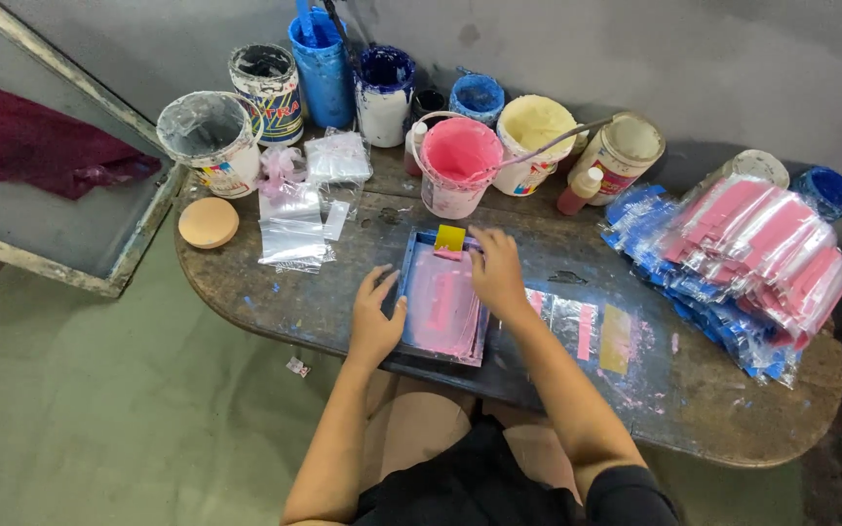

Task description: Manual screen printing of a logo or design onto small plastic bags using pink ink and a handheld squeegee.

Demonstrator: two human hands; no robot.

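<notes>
A small blue-framed printing screen smeared with pink ink lies flat on the low wooden table. My left hand rests on the frame's left edge, fingers spread. My right hand is closed on a small yellow squeegee at the screen's far end. A clear plastic bag with a pink printed bar lies just right of the frame, under my right forearm.
Several paint pots stand along the wall, among them a pink bucket, a cream one and a blue one. A pile of printed bags fills the right end. Loose clear bags and a round lid lie at left.
</notes>
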